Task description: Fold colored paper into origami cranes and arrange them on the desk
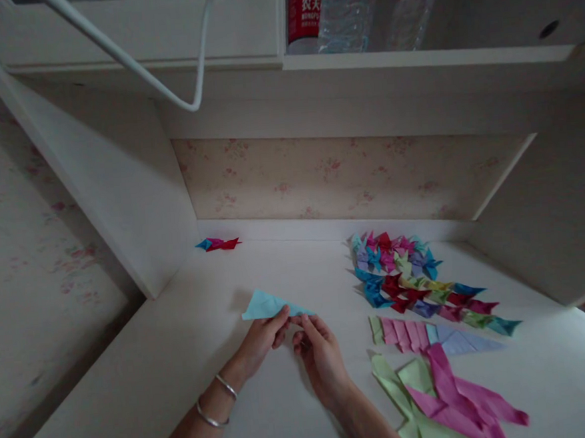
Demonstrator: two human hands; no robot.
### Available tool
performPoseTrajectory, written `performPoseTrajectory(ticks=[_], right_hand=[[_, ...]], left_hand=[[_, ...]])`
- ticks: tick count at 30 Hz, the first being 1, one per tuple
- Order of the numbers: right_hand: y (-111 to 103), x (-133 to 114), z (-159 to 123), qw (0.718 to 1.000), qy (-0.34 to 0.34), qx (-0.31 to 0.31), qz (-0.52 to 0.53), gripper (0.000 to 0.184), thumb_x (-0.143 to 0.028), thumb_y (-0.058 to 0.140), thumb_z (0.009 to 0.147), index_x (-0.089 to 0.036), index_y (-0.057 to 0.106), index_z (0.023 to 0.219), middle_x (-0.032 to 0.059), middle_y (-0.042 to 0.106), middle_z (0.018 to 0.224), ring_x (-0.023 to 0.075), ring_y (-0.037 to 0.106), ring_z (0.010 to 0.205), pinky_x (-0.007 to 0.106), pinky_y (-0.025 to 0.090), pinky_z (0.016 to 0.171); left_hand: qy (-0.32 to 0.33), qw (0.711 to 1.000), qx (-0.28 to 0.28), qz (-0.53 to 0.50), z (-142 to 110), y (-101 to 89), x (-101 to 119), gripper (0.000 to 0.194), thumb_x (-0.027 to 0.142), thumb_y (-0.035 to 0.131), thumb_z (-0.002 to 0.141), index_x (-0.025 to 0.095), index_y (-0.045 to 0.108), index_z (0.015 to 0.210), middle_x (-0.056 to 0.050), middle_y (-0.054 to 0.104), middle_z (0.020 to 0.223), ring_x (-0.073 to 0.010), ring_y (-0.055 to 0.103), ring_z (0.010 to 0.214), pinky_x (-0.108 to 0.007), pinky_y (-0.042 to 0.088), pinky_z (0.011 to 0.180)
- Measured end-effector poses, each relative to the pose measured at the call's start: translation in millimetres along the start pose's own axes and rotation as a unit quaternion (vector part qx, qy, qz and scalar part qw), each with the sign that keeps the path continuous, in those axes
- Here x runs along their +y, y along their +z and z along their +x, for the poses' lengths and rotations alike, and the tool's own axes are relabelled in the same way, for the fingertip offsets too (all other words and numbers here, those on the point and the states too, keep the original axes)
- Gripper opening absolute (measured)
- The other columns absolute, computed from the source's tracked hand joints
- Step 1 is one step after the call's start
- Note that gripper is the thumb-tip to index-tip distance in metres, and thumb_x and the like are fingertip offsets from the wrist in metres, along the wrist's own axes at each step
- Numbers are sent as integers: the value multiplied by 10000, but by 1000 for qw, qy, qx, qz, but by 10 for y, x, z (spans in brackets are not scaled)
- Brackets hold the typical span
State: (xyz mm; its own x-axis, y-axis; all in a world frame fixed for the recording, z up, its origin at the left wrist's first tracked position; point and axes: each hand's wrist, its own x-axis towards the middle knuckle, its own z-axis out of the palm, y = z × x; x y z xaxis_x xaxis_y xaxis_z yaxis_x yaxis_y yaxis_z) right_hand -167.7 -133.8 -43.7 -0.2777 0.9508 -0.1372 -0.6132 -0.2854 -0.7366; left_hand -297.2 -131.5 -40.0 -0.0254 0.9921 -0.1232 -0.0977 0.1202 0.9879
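Note:
A light blue sheet of origami paper (pixel 264 305), folded to a long triangular shape, is held just above the white desk between both hands. My left hand (pixel 266 332), with two silver bangles at the wrist, pinches its lower edge near the middle, thumb on top. At the paper's right tip, my right hand (pixel 320 350) closes thumb and fingers on the edge. Part of the lower edge is hidden behind the fingers. To the right lie folded pink paper pieces (pixel 454 388) over light green paper pieces (pixel 402 395).
Rows of small folded paper figures (pixel 418 290) stand at the back right, with overlapping pink folded strips (pixel 405 333) in front. A few more figures (pixel 219 244) sit back left. Above are a shelf (pixel 412 60) with plastic bottles (pixel 346 15) and a hanging white cable (pixel 163 88).

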Motion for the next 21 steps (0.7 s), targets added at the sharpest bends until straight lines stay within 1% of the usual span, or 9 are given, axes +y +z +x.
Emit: performPoseTrajectory(ticks=[3,5,8,11,13,16,19,21], right_hand=[[-3,-3,-4,1000,-1,7,-11,267,-413,708,767,-160,655,832,41,659,905,60,515,542,180,390,461],[-12,-3,7,999,-4,31,-32,298,-443,708,756,-155,649,807,25,648,803,56,495,495,179,371,432],[-47,-16,43,996,-17,79,-48,341,-482,717,727,-155,631,765,-6,601,661,58,469,443,183,342,399],[-103,-47,82,993,-35,112,-32,336,-481,728,715,-170,610,769,-17,599,642,58,469,436,182,326,397],[-133,-68,97,991,-40,124,-27,327,-475,722,724,-176,603,779,-21,597,628,57,470,432,180,314,398],[-137,-79,98,991,-40,120,-41,326,-474,715,731,-172,600,776,-18,607,653,54,469,418,182,298,387],[-91,-69,76,993,-32,92,-60,340,-471,727,714,-161,599,762,11,652,779,49,481,413,187,316,386],[-54,-62,60,994,-26,72,-76,352,-478,728,707,-153,599,750,38,672,828,55,492,411,193,333,386]], left_hand=[[-11,999,-4,29,-34,37,22,495,617,500,812,173,466,597,78,335,455,-75,285,446,-237,217,460],[-12,999,-13,44,-39,31,32,485,610,497,817,175,470,604,81,321,455,-77,274,447,-237,207,455],[-2,999,-23,35,-19,-7,27,463,583,515,820,180,451,603,89,289,456,-75,234,443,-239,185,446],[4,1000,-17,13,4,-42,12,442,557,544,814,182,431,608,93,276,470,-67,196,447,-239,158,445],[-1,1000,-20,12,5,-46,10,438,546,555,812,182,422,607,91,278,479,-64,191,452,-240,149,448],[-13,999,-31,14,-13,-19,18,452,554,546,816,182,410,599,88,273,489,-62,189,457,-242,142,450],[-12,999,-35,17,-31,19,21,471,568,524,824,183,395,585,86,269,495,-61,188,457,-244,138,450],[-13,999,-37,25,-35,33,19,481,575,512,827,184,389,576,82,276,496,-62,198,454,-244,140,448]])
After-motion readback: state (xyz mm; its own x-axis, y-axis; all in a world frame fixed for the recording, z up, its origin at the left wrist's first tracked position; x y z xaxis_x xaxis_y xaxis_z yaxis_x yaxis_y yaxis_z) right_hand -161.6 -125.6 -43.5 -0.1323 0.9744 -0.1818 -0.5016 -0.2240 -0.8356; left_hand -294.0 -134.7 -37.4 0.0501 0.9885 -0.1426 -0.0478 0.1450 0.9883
